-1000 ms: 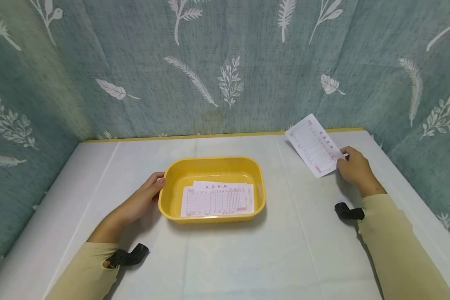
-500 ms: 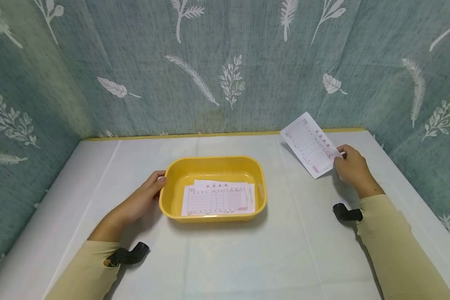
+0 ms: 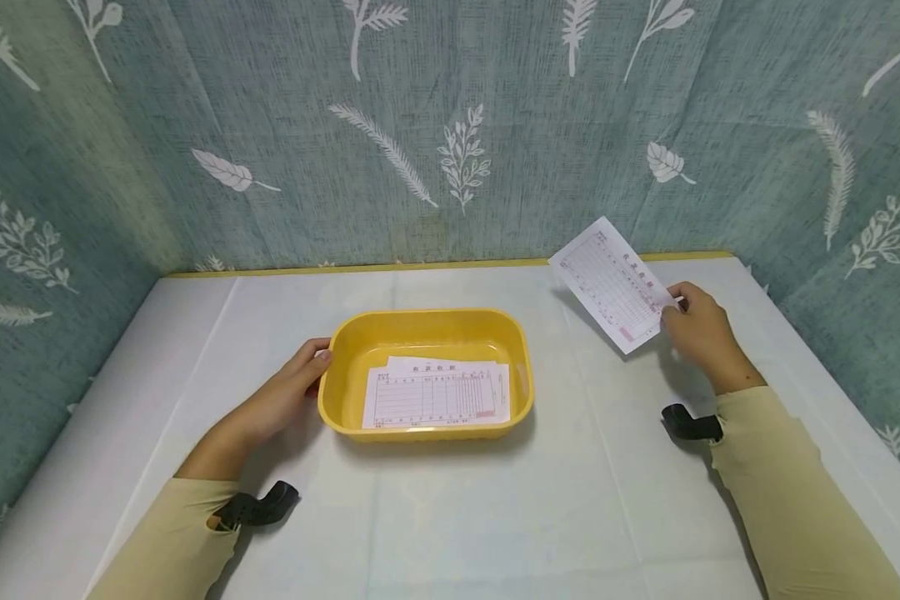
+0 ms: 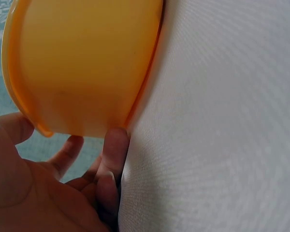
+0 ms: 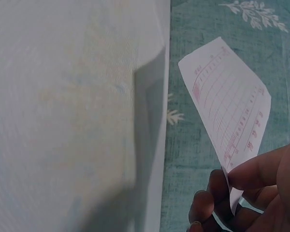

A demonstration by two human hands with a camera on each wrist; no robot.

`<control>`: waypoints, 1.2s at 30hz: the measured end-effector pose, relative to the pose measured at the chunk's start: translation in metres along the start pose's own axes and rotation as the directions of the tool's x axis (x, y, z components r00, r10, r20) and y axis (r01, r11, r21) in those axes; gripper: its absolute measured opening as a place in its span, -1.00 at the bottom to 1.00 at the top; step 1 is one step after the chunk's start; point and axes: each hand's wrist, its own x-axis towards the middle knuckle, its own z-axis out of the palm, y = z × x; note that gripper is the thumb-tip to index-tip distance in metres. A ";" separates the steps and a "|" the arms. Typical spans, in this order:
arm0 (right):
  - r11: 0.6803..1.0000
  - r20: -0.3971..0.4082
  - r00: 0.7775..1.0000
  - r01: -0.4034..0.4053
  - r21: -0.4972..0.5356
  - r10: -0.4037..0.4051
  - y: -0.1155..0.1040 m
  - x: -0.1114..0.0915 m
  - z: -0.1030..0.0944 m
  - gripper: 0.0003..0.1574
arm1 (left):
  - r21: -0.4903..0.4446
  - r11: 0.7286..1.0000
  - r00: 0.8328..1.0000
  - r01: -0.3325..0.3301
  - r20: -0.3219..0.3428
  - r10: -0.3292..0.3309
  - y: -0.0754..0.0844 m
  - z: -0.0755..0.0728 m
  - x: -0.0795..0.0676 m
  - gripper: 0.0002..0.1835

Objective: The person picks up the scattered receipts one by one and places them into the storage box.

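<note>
A yellow plastic basin [image 3: 424, 323] stands on the table in the head view, with several printed receipt slips [image 3: 437, 396] lying in it. My left hand [image 3: 288, 390] holds the basin by its left end; in the left wrist view the thumb [image 4: 18, 128] touches the rim and the fingers [image 4: 117, 147] lie against the wall lower down. Over the table's back right, my right hand [image 3: 703, 335] pinches one receipt slip [image 3: 609, 282] by its corner. That slip is raised and tilted, printed side showing, and bends slightly in the right wrist view.
The table has a white cover [image 3: 495, 517] and a yellow strip along its back edge [image 3: 285, 272]. Green leaf-patterned cloth [image 3: 390, 167] hangs behind and at both sides. Black curved pieces [image 3: 258, 507] sit at both wrists.
My right hand has moved slightly to the left with the receipt slip, lifting it a little. The left hand and the basin have stayed in place.
</note>
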 end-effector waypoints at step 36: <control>0.982 -0.026 0.982 0.186 0.021 -0.185 -0.028 -0.019 0.017 -0.64 | -0.020 1.000 1.000 -0.008 -0.009 0.008 0.002 0.001 -0.001 -0.40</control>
